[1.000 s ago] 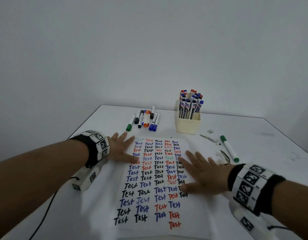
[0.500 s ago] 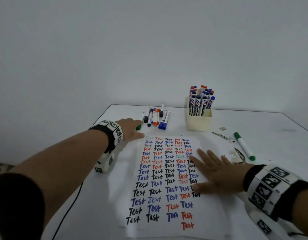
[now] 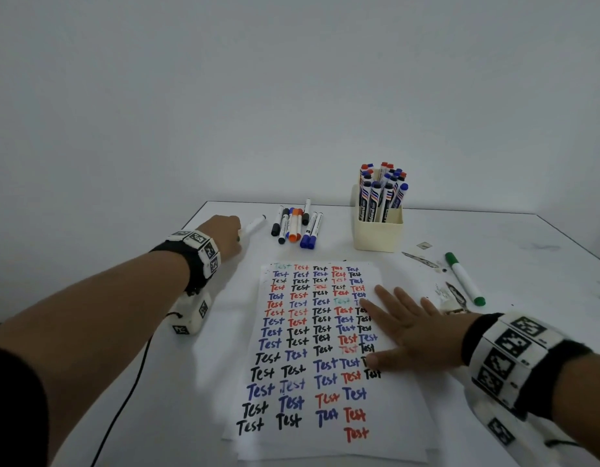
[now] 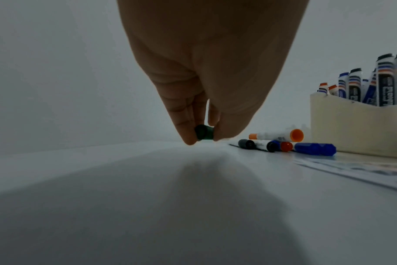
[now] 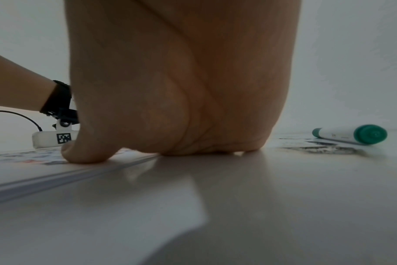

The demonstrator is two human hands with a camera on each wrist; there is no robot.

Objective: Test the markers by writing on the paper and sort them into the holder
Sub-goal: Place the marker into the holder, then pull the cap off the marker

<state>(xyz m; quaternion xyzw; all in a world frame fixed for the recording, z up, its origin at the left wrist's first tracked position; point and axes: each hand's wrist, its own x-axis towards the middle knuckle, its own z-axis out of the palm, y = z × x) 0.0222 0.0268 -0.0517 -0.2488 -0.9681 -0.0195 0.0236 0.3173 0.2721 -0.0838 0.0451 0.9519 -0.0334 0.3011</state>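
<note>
My left hand [image 3: 226,235] pinches the green-capped end of a white marker [image 3: 254,225] at the table's back left; in the left wrist view the fingertips [image 4: 188,138] close on its green cap [image 4: 204,134]. My right hand [image 3: 406,326] lies flat, fingers spread, on the right edge of the paper [image 3: 312,443] filled with rows of "Test". Several loose markers [image 3: 296,225] lie in a row behind the paper. A cream holder [image 3: 377,234] full of upright markers stands at the back. Another green marker [image 3: 464,278] lies to the right.
Small scraps and dark smudges [image 3: 452,291] lie between the paper and the green marker at the right. A black cable [image 3: 130,392] trails from my left wrist toward the front. The table's back edge meets a plain wall.
My left hand left the paper's left edge, reached back-left and took hold of the green-capped marker, pulling it away from the row. My right hand stayed flat on the paper.
</note>
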